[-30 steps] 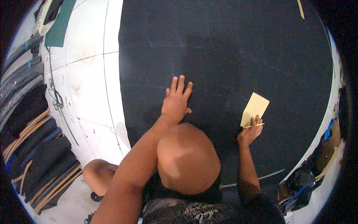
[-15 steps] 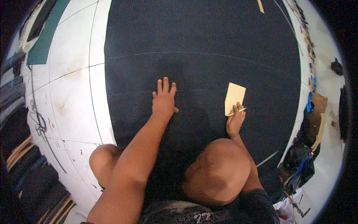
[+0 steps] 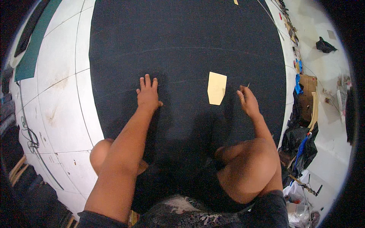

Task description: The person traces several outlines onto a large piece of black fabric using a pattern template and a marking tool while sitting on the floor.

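Observation:
Black cloth (image 3: 182, 125) lies spread flat in front of me, with faint pale lines running across it. My left hand (image 3: 148, 95) rests palm down on this cloth, fingers spread. A small cream pocket-shaped pattern piece (image 3: 217, 89) lies flat on the cloth, between my two hands and touched by neither. To the right of it, my right hand (image 3: 248, 100) is closed around a thin pencil (image 3: 249, 86); only its slim tip shows above the fingers.
White floor tiles (image 3: 61, 95) border the cloth on the left, with a green strip (image 3: 36, 49) and a dark cord (image 3: 32, 138). Along the right stand brown cardboard (image 3: 307, 97), black plastic (image 3: 304, 146) and blue scraps. Another cream piece (image 3: 236, 2) lies at the far edge.
My right hand has come off the pattern piece and moved to its right with the pencil. The left hand stays flat on the cloth. The whole view has shifted.

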`<state>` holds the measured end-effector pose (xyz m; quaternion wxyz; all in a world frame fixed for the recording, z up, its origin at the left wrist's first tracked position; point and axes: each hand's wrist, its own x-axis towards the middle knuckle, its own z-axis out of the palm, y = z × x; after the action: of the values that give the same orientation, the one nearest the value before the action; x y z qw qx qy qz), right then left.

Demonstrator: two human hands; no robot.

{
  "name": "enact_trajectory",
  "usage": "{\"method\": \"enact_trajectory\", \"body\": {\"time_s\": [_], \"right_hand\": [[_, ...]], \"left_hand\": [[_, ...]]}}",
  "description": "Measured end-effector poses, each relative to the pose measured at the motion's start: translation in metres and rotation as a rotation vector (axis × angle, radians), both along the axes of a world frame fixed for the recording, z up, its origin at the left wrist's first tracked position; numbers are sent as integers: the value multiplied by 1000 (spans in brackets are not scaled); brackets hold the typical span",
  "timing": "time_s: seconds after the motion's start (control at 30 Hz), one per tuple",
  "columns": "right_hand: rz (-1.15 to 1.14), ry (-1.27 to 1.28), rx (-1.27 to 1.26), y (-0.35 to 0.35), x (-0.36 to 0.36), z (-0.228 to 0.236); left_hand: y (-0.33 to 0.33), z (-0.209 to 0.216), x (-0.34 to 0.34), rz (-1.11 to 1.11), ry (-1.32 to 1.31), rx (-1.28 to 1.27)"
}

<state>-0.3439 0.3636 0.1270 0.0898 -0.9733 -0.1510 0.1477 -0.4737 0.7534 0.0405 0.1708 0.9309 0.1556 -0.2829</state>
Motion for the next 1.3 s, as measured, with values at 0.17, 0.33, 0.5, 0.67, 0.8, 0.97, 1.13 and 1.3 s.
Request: {"method": "enact_trajectory", "body": {"time_s": [0.17, 0.33, 0.5, 0.67, 0.8, 0.97, 1.13, 1.3], "right_hand": [[33, 28, 83, -29, -18, -65], [158, -66, 207, -31, -13, -110], [437, -113, 159, -21, -2, -131], [586, -119, 259, -24, -2, -142], [571, -140, 354, -20, -11, -149], [600, -116, 380, -21, -14, -152], [436, -79, 390, -17, -14, -152], [502, -203, 365, -16, -22, -152]], "left_hand": [[-8, -4, 5, 9, 6, 29], [-11, 5, 8, 39, 41, 36], [-12, 10, 6, 81, 17, 57], [-16, 2, 4, 85, -24, 67], [-24, 1, 6, 128, -72, 59], [-43, -20, -3, 170, -415, 111], [-125, -26, 21, 112, -566, -72], [-154, -36, 17, 35, -584, -59]]}}
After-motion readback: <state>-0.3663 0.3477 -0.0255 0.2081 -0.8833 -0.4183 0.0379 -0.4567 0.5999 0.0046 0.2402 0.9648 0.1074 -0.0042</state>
